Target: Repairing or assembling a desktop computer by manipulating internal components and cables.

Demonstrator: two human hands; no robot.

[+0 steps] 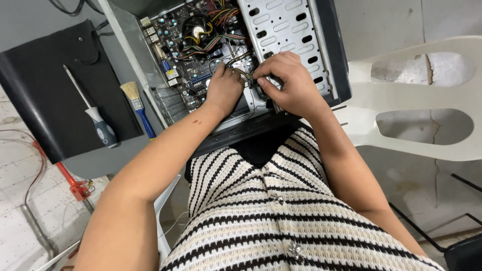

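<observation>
Inside an open computer case [281, 30], both hands work at a bundle of wires [245, 74] near the motherboard [201, 45]. The left hand [224, 89] curls closed around the wires; the right hand [288, 83] pinches them. A screwdriver [95, 118] and brush [138, 103] lie left.

The floor [401, 25] is bare grey concrete, stained and cracked, with a seam running across its upper right part. A white plastic chair [411, 100] with large oval openings stands on the right side, its pale frame reaching toward the right edge. At the lower right corner, thin black metal legs [442, 236] cross the concrete. Along the left edge, the ground turns to whitish tiles [20, 200], where a red metal piece [70, 183] lies beside a grey pipe [35, 231] and a thin red wire [30, 145]. The light is even and soft.
</observation>
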